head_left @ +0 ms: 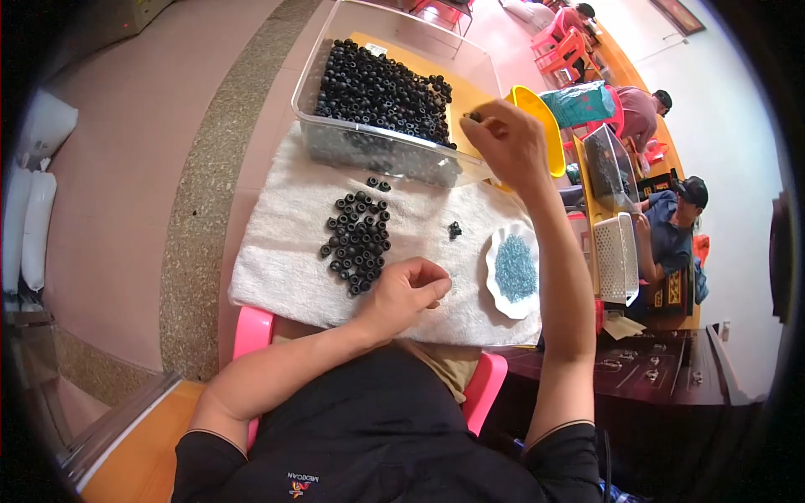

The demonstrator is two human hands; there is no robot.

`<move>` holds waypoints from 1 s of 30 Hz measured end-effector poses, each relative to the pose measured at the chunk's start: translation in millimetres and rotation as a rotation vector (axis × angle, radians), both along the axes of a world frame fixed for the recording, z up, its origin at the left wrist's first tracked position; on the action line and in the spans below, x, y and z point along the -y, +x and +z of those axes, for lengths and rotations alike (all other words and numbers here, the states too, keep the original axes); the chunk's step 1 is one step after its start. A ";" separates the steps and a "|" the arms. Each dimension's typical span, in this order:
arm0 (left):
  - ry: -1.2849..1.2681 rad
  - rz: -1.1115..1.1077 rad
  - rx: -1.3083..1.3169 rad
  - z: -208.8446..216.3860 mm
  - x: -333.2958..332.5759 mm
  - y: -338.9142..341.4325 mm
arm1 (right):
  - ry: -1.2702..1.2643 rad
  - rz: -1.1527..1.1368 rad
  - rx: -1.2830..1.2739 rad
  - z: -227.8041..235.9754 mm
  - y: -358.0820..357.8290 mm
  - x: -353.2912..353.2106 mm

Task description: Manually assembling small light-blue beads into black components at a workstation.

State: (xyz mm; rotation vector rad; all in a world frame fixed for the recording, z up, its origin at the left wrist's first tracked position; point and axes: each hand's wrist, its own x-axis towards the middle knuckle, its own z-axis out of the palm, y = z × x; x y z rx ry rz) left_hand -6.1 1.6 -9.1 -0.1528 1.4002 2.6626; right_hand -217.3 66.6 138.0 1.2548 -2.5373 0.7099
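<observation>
My right hand (513, 141) is raised over the right side of a clear plastic bin (381, 138), pinching a small black piece (474, 116) between thumb and fingertips. Many round black parts with holes (381, 88) fill the bin's left side. My left hand (401, 295) rests over the white towel (277, 222), thumb and fingers closed together; what they hold, if anything, is too small to make out. Just beside it lies a loose pile of the same black parts (360, 239). A tiny dark cluster (454, 230) sits between that pile and a white scalloped dish (495, 293) of small blue-clear pieces (515, 268).
A yellow basin (541, 126) stands just behind my right wrist. Further right are a white perforated basket (616, 260), a clear bin (610, 168) and a dark panel (646, 365). Several people sit working along the right wall. Pink chair parts (253, 331) flank my lap.
</observation>
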 end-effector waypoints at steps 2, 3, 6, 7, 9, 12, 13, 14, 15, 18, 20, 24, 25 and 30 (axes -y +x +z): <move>0.085 0.019 0.035 5.1 5.7 0.0 | -0.110 -0.007 -0.031 10.3 40.0 -12.0; 0.172 0.029 0.066 8.6 7.4 0.3 | -0.122 0.047 -0.001 10.7 57.8 -20.1; 0.347 0.057 0.098 15.9 12.1 0.7 | -0.184 0.172 0.170 -14.1 100.5 -42.2; 0.377 0.031 0.083 18.9 13.6 0.8 | -0.145 0.158 0.226 -25.1 110.8 -53.5; 0.407 -0.025 0.065 25.8 14.5 -1.7 | -0.094 0.129 0.280 -42.4 128.7 -70.7; 0.393 -0.084 0.026 21.6 11.5 1.9 | -0.111 0.096 0.265 -57.6 147.4 -82.0; 0.352 -0.106 0.030 18.2 9.2 3.0 | -0.111 0.122 0.265 -60.5 150.0 -87.8; 0.310 -0.128 0.034 14.9 7.3 3.8 | -0.116 0.115 0.264 -61.5 153.9 -91.2; 0.277 -0.149 0.021 11.7 6.6 3.7 | -0.128 0.101 0.252 -63.0 158.0 -93.4; 0.235 -0.184 0.018 5.2 2.3 5.4 | -0.161 0.064 0.250 -71.9 169.9 -101.7; 0.229 -0.191 0.017 6.0 1.2 7.1 | -0.188 0.035 0.172 -79.8 176.1 -105.4; 0.241 -0.188 0.015 5.9 -0.6 7.5 | -0.239 -0.058 0.216 -86.3 191.8 -108.0; 0.237 -0.194 0.013 6.4 -1.6 7.8 | -0.244 -0.064 0.212 -89.1 194.3 -109.6; 0.258 -0.227 0.078 4.5 -2.5 8.4 | -0.346 -0.063 0.259 -100.3 197.3 -113.3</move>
